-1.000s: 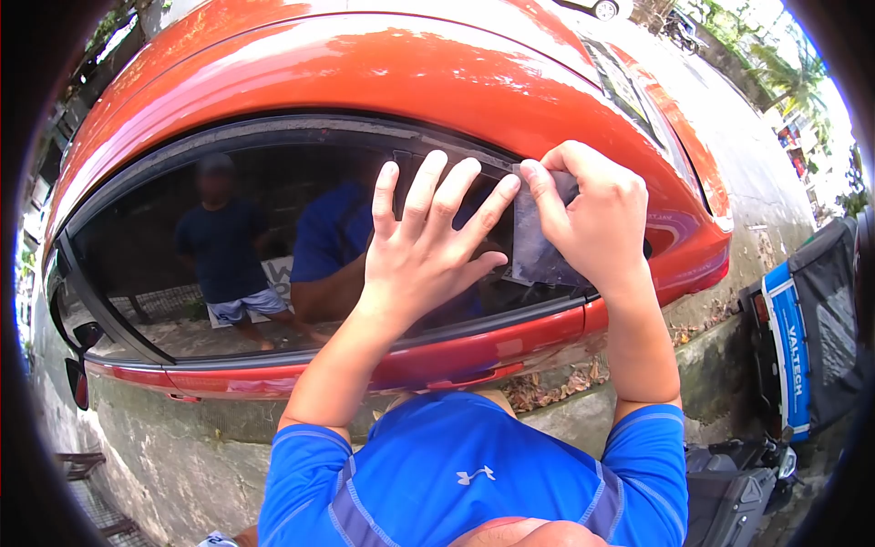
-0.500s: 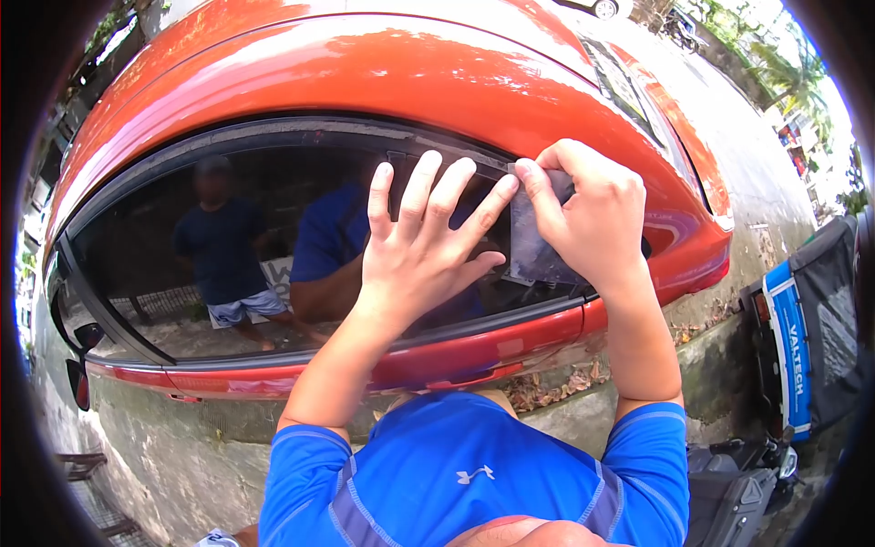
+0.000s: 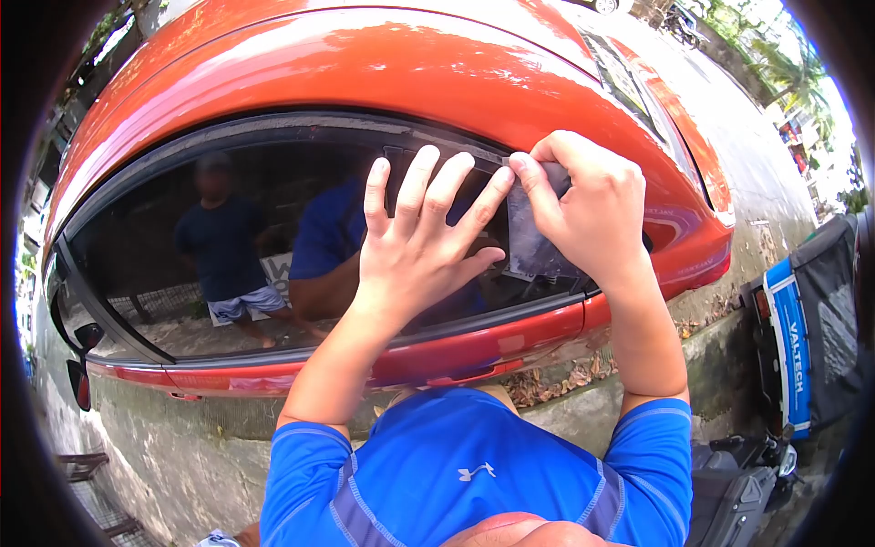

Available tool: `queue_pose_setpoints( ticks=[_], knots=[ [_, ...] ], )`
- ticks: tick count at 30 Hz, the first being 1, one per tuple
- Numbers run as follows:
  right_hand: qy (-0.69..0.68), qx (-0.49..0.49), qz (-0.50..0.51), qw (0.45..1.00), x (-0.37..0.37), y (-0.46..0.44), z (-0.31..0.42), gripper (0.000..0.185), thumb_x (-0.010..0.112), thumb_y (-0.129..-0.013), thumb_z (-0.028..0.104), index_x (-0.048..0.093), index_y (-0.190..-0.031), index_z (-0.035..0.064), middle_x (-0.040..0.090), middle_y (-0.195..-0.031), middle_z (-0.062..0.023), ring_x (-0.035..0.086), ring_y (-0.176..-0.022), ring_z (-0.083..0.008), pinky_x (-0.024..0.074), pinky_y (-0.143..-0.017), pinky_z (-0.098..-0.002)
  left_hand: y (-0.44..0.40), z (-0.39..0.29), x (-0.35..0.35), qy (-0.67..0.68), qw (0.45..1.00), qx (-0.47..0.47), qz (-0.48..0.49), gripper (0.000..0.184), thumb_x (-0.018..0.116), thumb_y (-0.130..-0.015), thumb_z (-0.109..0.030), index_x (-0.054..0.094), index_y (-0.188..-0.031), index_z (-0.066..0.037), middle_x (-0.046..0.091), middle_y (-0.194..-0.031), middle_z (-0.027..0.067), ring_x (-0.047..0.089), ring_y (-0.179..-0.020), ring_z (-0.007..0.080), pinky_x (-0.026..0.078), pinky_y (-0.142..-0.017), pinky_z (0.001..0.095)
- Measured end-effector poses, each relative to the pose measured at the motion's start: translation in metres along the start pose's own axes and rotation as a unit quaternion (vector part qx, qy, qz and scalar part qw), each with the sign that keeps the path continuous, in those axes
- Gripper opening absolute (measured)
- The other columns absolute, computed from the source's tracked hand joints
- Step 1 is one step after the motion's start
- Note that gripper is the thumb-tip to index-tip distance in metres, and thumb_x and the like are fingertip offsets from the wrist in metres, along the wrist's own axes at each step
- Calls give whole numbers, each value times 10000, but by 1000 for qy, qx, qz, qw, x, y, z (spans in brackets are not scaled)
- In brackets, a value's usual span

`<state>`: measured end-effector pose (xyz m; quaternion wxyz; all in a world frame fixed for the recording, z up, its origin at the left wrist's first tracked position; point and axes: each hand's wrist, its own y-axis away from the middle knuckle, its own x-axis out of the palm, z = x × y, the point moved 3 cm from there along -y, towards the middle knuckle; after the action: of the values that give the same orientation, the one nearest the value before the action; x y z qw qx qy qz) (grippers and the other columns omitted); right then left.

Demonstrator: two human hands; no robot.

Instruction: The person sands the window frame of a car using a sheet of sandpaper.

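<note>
My left hand (image 3: 419,237) lies against the dark side window (image 3: 365,201) of a red car (image 3: 410,68), its fingers spread and holding nothing. Beside it, my right hand (image 3: 588,205) pinches at the upper edge of a greyish, hazy sheet (image 3: 530,232) near the window's rear end. The thumb and index finger close at the sheet's top left corner, next to my left index fingertip. Part of the sheet is hidden behind my right hand.
The window reflects a standing person (image 3: 219,228). A side mirror (image 3: 88,335) sticks out at the left. At the right stand a blue-and-black Valtech bag (image 3: 797,337) and a dark grey case (image 3: 734,497). Dry leaves (image 3: 565,381) lie below the car.
Both hands have shifted slightly left and up on the window. The left fingers stay spread and the right pinch stays closed.
</note>
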<state>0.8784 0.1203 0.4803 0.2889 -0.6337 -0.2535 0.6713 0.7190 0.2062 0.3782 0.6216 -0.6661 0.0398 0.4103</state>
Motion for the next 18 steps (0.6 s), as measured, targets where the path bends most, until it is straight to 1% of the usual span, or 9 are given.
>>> queue_pose_setpoints(
  ticks=[2,8,11,14,17,18],
  knots=[
    [16,-7,14,1000,-3,1,-4,233,804,-976,262,677,-853,110,708,-775,-70,735,-711,-301,550,-610,-420,-2,-1,-1,0,1000,5,-4,903,834,-752,-743,624,-1579,-447,507,-1529,56,438,-1491,317,196,-1320,646],
    [7,-36,8,999,-1,-5,-1,228,799,-976,256,670,-854,113,707,-786,-63,736,-727,-300,556,-632,-420,0,-1,-1,-2,1000,0,2,915,844,-741,-737,617,-1583,-461,502,-1535,53,429,-1496,314,196,-1322,645],
    [20,-17,25,999,-1,-3,-4,226,798,-977,252,668,-856,111,707,-787,-61,735,-732,-300,558,-640,-424,0,2,-1,1,1000,-1,-1,930,853,-734,-729,613,-1589,-450,504,-1536,51,430,-1496,318,190,-1324,645],
    [8,-36,0,999,2,-4,1,229,800,-976,254,667,-858,110,706,-787,-62,736,-736,-298,559,-639,-425,0,0,-2,3,1000,0,9,926,849,-746,-734,607,-1594,-451,505,-1533,57,430,-1501,321,182,-1325,648],
    [20,-16,26,999,-3,-4,-3,231,801,-973,258,667,-857,111,707,-787,-63,737,-735,-298,559,-638,-425,2,0,0,20,1000,-10,-3,1054,915,-652,-651,568,-1621,-423,515,-1562,44,422,-1541,295,256,-1299,677],
    [16,-18,20,999,-1,-4,-2,231,801,-973,258,667,-857,111,707,-788,-63,737,-735,-297,558,-637,-424,2,1,-1,24,1000,-8,-2,1040,914,-667,-646,567,-1623,-425,512,-1567,43,419,-1541,296,256,-1299,678]
  ],
)
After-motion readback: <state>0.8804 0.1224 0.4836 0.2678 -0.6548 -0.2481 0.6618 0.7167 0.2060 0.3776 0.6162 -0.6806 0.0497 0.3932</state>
